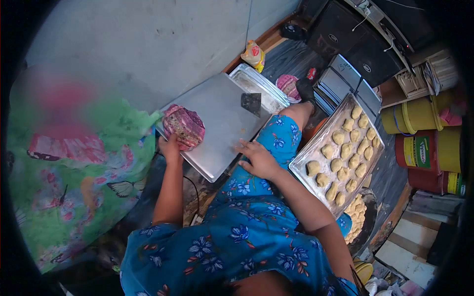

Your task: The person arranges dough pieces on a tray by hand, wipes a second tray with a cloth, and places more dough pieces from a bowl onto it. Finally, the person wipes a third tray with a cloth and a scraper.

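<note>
My left hand [169, 147] grips the lower edge of a pink and purple patterned cloth pad [184, 126]. The pad rests on or just over the left end of a flat grey metal sheet pan [222, 116]. At the pan's near right edge, my right hand [258, 159] has its fingers spread and holds nothing. Whether its fingertips touch the pan is hard to tell. To the right, a metal baking tray [316, 157] holds several rows of pale dough pieces [346, 149].
More metal trays [252, 81] lie beyond the pan, near a yellow packet [254, 55]. A second pink pad [288, 87] sits on the floor. Buckets [419, 153] line the right side. More dough pieces [356, 218] lie under the tray's near end. Green printed fabric [89, 197] spreads at left.
</note>
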{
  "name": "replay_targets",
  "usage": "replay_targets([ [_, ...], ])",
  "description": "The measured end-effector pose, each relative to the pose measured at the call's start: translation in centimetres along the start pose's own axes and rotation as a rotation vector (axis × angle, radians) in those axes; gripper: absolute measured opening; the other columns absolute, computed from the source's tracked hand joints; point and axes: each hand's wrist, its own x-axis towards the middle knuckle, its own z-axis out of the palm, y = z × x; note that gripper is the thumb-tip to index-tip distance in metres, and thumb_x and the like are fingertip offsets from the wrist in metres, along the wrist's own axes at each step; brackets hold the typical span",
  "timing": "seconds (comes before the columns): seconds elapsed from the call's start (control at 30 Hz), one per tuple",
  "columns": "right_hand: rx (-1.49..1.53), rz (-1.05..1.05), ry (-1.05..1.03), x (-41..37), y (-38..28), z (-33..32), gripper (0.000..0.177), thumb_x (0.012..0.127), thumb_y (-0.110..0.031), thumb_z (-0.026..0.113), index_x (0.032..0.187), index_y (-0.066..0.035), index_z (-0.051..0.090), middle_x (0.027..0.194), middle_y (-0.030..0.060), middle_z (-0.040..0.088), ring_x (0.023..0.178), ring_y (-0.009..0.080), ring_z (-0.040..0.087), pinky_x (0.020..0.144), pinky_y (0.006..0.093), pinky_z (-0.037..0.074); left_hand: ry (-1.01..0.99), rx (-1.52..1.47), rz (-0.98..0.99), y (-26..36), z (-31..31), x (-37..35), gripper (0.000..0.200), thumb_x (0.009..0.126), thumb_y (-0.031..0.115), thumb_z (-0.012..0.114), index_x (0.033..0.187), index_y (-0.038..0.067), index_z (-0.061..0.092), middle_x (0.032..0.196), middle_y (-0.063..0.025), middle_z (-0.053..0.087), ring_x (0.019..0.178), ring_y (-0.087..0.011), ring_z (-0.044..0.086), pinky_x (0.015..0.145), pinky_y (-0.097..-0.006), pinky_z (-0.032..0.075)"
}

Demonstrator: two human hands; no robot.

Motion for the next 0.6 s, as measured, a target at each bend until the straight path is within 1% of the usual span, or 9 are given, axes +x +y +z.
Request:
replay_targets([
  [0.1, 0.007, -0.009, 0.004, -0.1, 0.3, 0.3, 0.049, 0.088, -0.024, 0.063, 0.134, -0.009, 0.053, 0.145, 0.0226, 0.042, 0.132, 0.0408, 0.042, 0.113, 0.0481, 0.03, -0.009, -0.159, 0.105, 6.8, 2.0, -2.8, 0.021, 0.078, 0.004, 0.065, 0.096, 0.001, 0.055, 0.085, -0.006, 0.061, 0.069, -0.0181, 0.06, 0.064, -0.0318, 0.05],
  [0.13, 0.011, -0.011, 0.006, -0.2, 0.4, 0.4, 0.049, 0.089, -0.025, 0.063, 0.134, -0.01, 0.053, 0.145, 0.0226, 0.043, 0.132, 0.0409, 0.042, 0.113, 0.0479, 0.03, -0.019, -0.124, 0.094, 9.2, 2.4, -4.3, 0.019, 0.077, 0.0, 0.063, 0.095, 0.002, 0.056, 0.086, -0.004, 0.06, 0.071, -0.0157, 0.058, 0.066, -0.0302, 0.048],
  [0.23, 0.154, 0.033, 0.062, -0.5, 0.3, 0.1, 0.052, 0.089, -0.026, 0.064, 0.136, -0.009, 0.051, 0.144, 0.023, 0.044, 0.132, 0.0396, 0.042, 0.112, 0.0467, 0.032, -0.119, -0.022, 0.381, 12.6, 2.8, -6.0, 0.017, 0.076, -0.001, 0.064, 0.088, 0.004, 0.053, 0.083, -0.0019, 0.058, 0.073, -0.0106, 0.053, 0.069, -0.0272, 0.044],
  [0.27, 0.187, 0.03, 0.091, -0.4, 0.4, 0.2, 0.054, 0.09, -0.027, 0.064, 0.138, -0.009, 0.049, 0.145, 0.0226, 0.043, 0.133, 0.0387, 0.042, 0.112, 0.0465, 0.032, -0.107, -0.018, 0.381, 13.2, 3.0, -6.4, 0.014, 0.077, -0.001, 0.064, 0.084, 0.004, 0.053, 0.082, -0.002, 0.057, 0.072, -0.0107, 0.05, 0.072, -0.0262, 0.042],
  [0.33, 0.255, 0.027, 0.15, 0.0, 0.2, 0.0, 0.06, 0.091, -0.029, 0.063, 0.143, -0.008, 0.043, 0.147, 0.0217, 0.041, 0.134, 0.037, 0.042, 0.111, 0.0461, 0.033, -0.149, 0.188, 0.541, 15.4, 3.7, -8.5, 0.013, 0.077, -0.001, 0.064, 0.083, 0.003, 0.053, 0.081, -0.0023, 0.057, 0.071, -0.0114, 0.049, 0.071, -0.027, 0.042],
  [0.4, 0.599, 0.056, 0.107, 0.4, -2.7, -2.6, 0.066, 0.093, -0.034, 0.062, 0.147, -0.008, 0.035, 0.15, 0.0196, 0.037, 0.135, 0.0349, 0.041, 0.111, 0.0462, 0.032, -0.199, 0.31, 0.639, 17.5, 5.0, -11.5, 0.013, 0.078, 0.002, 0.065, 0.085, 0.0, 0.055, 0.079, -0.0046, 0.056, 0.071, -0.0134, 0.048, 0.071, -0.0282, 0.043],
  [0.43, 0.77, 0.071, 0.084, 0.6, -4.6, -3.9, 0.07, 0.094, -0.037, 0.061, 0.15, -0.007, 0.03, 0.151, 0.0186, 0.035, 0.135, 0.0339, 0.04, 0.111, 0.0462, 0.031, -0.219, 0.379, 0.692, 18.4, 5.5, -12.9, 0.013, 0.078, 0.002, 0.065, 0.087, 0.0, 0.056, 0.081, -0.0065, 0.058, 0.072, -0.0154, 0.051, 0.071, -0.0297, 0.044],
  [0.5, 1.029, -0.03, 0.076, 0.9, -6.6, -4.4, 0.078, 0.094, -0.043, 0.06, 0.152, -0.01, 0.021, 0.154, 0.0166, 0.03, 0.136, 0.0317, 0.04, 0.111, 0.0453, 0.032, -0.259, 0.516, 0.799, 19.5, 6.5, -15.4, 0.015, 0.078, 0.003, 0.065, 0.091, 0.0, 0.058, 0.083, -0.0102, 0.06, 0.073, -0.0195, 0.057, 0.071, -0.0328, 0.047],
  [0.6, 1.517, -0.108, 0.077, 1.5, -8.8, -3.9, 0.087, 0.092, -0.05, 0.061, 0.154, -0.013, 0.012, 0.154, 0.0144, 0.027, 0.133, 0.0287, 0.042, 0.11, 0.045, 0.033, -0.414, 0.616, 0.895, 19.3, 8.5, -18.3, 0.022, 0.077, 0.005, 0.063, 0.098, 0.0, 0.059, 0.092, -0.0172, 0.064, 0.082, -0.0311, 0.064, 0.073, -0.0387, 0.051],
])
